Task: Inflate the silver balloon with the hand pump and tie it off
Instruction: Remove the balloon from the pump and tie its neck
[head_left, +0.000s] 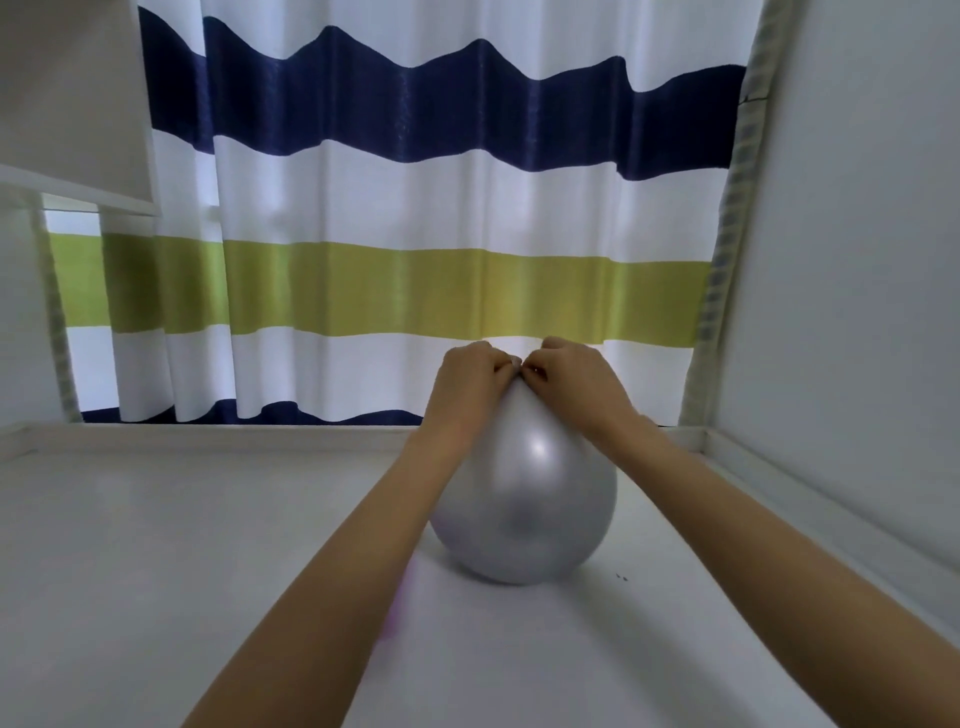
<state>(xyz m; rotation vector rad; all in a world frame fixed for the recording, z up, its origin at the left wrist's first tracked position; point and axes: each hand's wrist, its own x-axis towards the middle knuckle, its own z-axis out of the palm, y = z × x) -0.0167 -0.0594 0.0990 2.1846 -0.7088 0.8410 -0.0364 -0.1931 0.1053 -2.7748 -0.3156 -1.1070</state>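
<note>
A silver balloon (524, 499), inflated and pear-shaped, rests on the white table (156, 545) with its neck pointing away from me. My left hand (467, 384) and my right hand (576, 376) meet at the far end of the balloon, both with curled fingers pinching the small neck between them. The neck itself is mostly hidden by my fingers. No hand pump is in view.
A white curtain (415, 234) with navy and green stripes hangs behind the table. The table has a raised white rim (208, 431) along the back and right side. A white wall (857, 260) stands close on the right. Two tiny dark specks (622, 577) lie beside the balloon.
</note>
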